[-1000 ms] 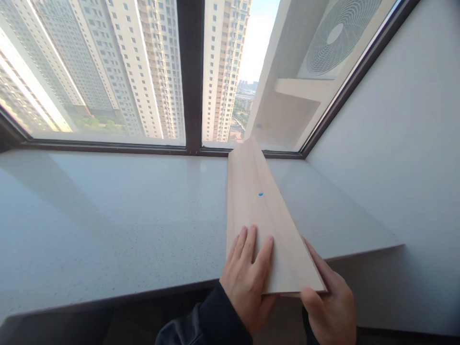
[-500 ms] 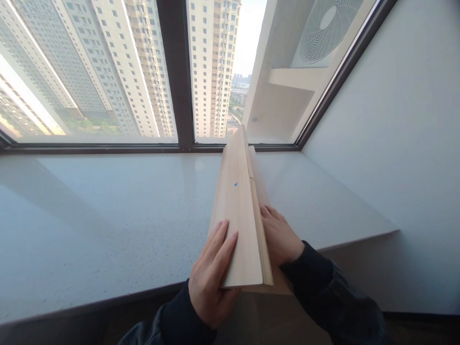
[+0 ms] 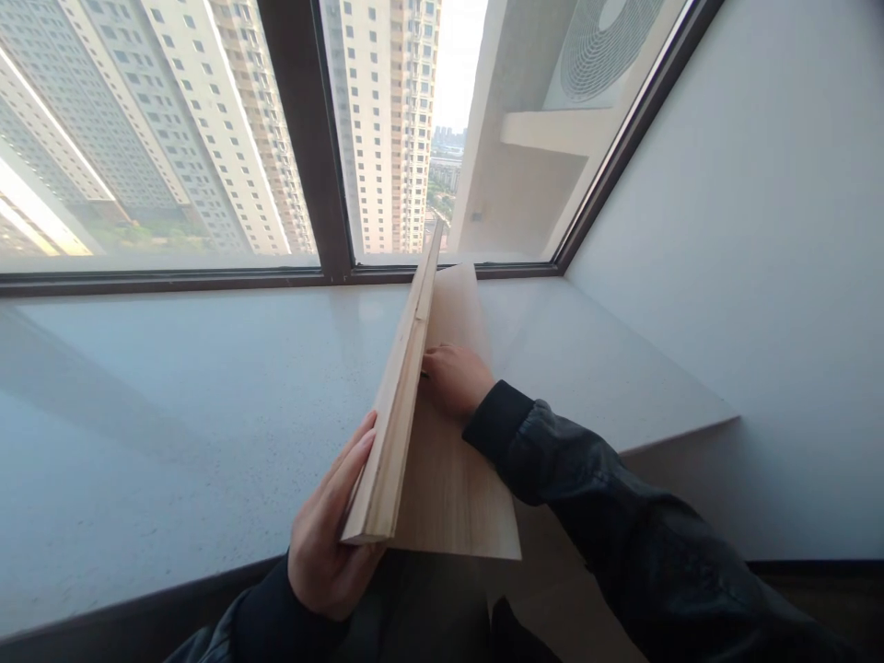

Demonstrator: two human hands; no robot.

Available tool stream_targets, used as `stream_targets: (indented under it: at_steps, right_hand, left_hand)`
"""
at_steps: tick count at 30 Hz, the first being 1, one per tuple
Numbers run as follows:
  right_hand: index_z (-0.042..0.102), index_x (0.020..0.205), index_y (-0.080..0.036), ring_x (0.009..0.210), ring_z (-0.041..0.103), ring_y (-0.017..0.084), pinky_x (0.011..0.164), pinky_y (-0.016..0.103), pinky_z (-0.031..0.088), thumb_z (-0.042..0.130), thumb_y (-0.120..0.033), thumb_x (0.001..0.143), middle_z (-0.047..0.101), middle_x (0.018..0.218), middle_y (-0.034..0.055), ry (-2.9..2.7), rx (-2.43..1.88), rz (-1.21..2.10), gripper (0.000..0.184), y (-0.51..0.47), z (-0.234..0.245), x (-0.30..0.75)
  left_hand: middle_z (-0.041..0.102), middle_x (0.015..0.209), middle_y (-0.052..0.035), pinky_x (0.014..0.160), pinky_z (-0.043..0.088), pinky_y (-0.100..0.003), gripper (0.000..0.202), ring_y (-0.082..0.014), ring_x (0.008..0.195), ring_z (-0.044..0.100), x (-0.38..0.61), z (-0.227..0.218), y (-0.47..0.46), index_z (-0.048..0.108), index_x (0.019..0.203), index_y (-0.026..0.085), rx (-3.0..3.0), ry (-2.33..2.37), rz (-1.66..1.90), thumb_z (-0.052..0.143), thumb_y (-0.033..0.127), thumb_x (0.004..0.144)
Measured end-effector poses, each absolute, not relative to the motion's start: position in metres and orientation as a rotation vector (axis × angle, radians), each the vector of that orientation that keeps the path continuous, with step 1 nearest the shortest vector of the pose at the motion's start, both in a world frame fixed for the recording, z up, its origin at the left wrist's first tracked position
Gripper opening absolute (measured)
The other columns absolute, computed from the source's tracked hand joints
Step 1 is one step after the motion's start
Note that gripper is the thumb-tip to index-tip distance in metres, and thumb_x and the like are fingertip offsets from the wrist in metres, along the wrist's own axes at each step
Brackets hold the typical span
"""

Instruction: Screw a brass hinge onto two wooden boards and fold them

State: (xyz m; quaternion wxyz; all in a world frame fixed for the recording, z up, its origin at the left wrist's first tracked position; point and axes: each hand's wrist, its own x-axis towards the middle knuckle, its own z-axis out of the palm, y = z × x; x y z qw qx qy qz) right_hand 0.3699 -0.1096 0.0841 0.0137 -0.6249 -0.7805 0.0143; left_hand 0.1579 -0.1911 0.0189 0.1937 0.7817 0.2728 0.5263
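Two pale wooden boards form an angled piece that rests partly on the windowsill. The upright board [image 3: 390, 424] shows its thick long edge, and the wider board [image 3: 456, 488] lies to its right and reaches past the sill's front. My left hand [image 3: 335, 525] grips the near end of the upright board, fingers along its left face and thumb side underneath. Over the wider board, my right hand [image 3: 459, 378] is closed, its fingertips at the upright board's inner face. Something small and dark shows at those fingertips, too little of it to name.
A pale speckled windowsill [image 3: 207, 405] runs under the window, its front edge near my left wrist. Behind the boards stands the dark window frame [image 3: 304, 129]. A white wall [image 3: 760, 258] bounds the right side. Tall buildings and a fan unit are outside the glass.
The boards have tilted left, turning the upright board edge-on and baring the wider board. My left hand has moved left with them; my right hand has moved up and left to the inner face.
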Motion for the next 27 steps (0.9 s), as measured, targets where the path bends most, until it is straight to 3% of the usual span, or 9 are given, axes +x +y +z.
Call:
stream_targets:
  at_steps: [4, 10, 13, 17, 23, 27]
  right_hand:
    - [0.066, 0.104, -0.016, 0.088, 0.062, 0.024, 0.07, 0.031, 0.043, 0.052, -0.028, 0.087, 0.068, 0.1, 0.0109, -2.381, -1.991, 0.057, 0.026, -0.111, 0.086, 0.37]
    - [0.067, 0.084, -0.016, 0.085, 0.061, 0.025, 0.073, 0.034, 0.04, 0.055, -0.03, 0.081, 0.069, 0.09, 0.0101, -2.202, -2.069, 0.009, 0.019, -0.123, 0.095, 0.38]
    - [0.063, 0.08, -0.016, 0.092, 0.056, 0.028, 0.08, 0.04, 0.039, 0.055, -0.03, 0.081, 0.067, 0.09, 0.0104, -2.041, -2.125, -0.049, 0.016, -0.136, 0.096, 0.38]
    - [0.058, 0.086, -0.015, 0.108, 0.047, 0.035, 0.084, 0.045, 0.039, 0.05, -0.025, 0.083, 0.06, 0.106, 0.016, -1.824, -2.15, -0.079, 0.013, -0.15, 0.088, 0.376]
    - [0.052, 0.086, -0.017, 0.089, 0.055, 0.024, 0.081, 0.038, 0.044, 0.047, -0.019, 0.086, 0.057, 0.104, 0.0126, -1.734, -2.003, 0.074, 0.005, -0.152, 0.066, 0.384]
    - [0.051, 0.082, -0.019, 0.089, 0.055, 0.024, 0.082, 0.038, 0.045, 0.05, -0.019, 0.084, 0.056, 0.099, 0.0104, -1.674, -1.929, 0.152, 0.002, -0.151, 0.055, 0.391]
  left_hand:
    - [0.044, 0.147, -0.0148, 0.097, 0.052, -0.049, 0.057, -0.0352, 0.128, 0.05, 0.159, 0.021, -0.191, 0.04, 0.144, 0.016, 2.198, 0.768, 1.478, 0.055, 0.031, 0.09]
    - [0.045, 0.146, -0.0154, 0.099, 0.051, -0.048, 0.058, -0.0347, 0.127, 0.051, 0.157, 0.019, -0.189, 0.039, 0.144, 0.016, 2.171, 0.775, 1.506, 0.055, 0.031, 0.09]
    - [0.048, 0.143, -0.016, 0.096, 0.053, -0.046, 0.058, -0.0342, 0.124, 0.054, 0.154, 0.015, -0.189, 0.04, 0.144, 0.015, 2.175, 0.83, 1.503, 0.055, 0.032, 0.09]
    - [0.053, 0.138, -0.0158, 0.095, 0.054, -0.045, 0.058, -0.0336, 0.122, 0.056, 0.154, 0.013, -0.191, 0.041, 0.144, 0.016, 2.138, 0.918, 1.531, 0.055, 0.029, 0.09]
    - [0.048, 0.144, -0.015, 0.097, 0.053, -0.044, 0.06, -0.0338, 0.124, 0.054, 0.154, 0.015, -0.19, 0.041, 0.145, 0.018, 2.188, 0.83, 1.521, 0.057, 0.025, 0.087]
    - [0.049, 0.143, -0.0146, 0.096, 0.054, -0.043, 0.061, -0.0327, 0.123, 0.055, 0.156, 0.018, -0.189, 0.041, 0.144, 0.019, 2.198, 0.816, 1.577, 0.058, 0.02, 0.086]
